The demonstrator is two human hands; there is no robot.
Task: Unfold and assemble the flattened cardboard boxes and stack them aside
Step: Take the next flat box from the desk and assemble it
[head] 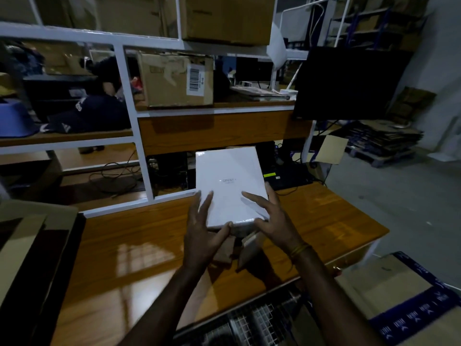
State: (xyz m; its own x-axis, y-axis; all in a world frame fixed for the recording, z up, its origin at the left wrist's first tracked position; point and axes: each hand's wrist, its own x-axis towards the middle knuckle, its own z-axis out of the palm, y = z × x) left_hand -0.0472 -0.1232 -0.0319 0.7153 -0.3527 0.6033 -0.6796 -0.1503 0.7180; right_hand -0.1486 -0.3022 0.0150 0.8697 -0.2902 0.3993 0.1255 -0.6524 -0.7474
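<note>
I see a brown wooden table (129, 258), shiny, with light shining on it. A white box (229, 186) sits on it near the back, with small brown cardboard flaps (247, 248) sticking out under its near end. Black wires (114, 176) lie on the table's far side, behind the white frame (147, 171). A dark tray (37, 258) rests at the left edge.

A box (230, 186) sits on the table (124, 245) before the shelf (139, 126), between the left hand (203, 231) and right hand (272, 221). A monitor (349, 83) stands behind, right.
</note>
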